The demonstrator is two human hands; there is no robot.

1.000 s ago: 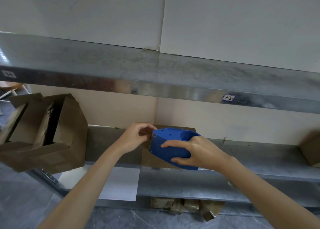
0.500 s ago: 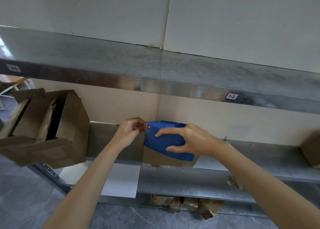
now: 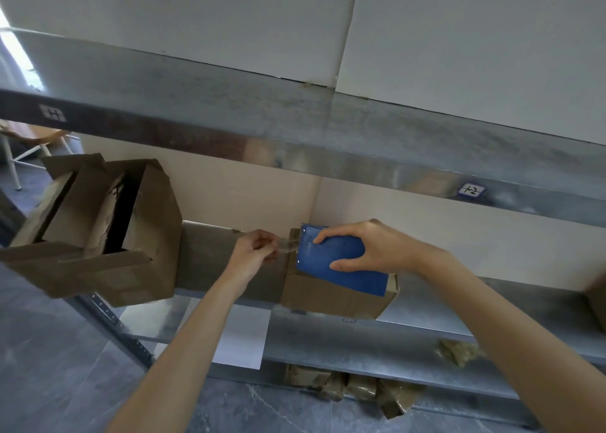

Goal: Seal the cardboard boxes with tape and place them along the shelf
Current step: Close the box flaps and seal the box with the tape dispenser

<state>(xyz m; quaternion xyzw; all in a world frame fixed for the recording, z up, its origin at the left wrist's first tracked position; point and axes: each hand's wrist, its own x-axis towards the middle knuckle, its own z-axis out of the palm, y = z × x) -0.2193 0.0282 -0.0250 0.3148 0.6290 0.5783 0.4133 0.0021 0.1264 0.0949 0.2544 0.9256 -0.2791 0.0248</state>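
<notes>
Small brown cardboard box [image 3: 331, 298]: sits on the middle tier of the grey metal shelf [image 3: 524, 301], near the front edge.
Blue plastic tape dispenser [image 3: 344, 265]: tilted, over the box top, gripped by right hand [image 3: 370, 249].
Strip of clear tape [image 3: 289, 247]: drawn leftward from the dispenser's end, pinched by left hand [image 3: 254, 252].
Large brown cardboard box [image 3: 137, 245]: flaps open, at the shelf's left end.

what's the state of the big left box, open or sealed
Open: the big left box has flaps spread and a dark inside showing.
</notes>
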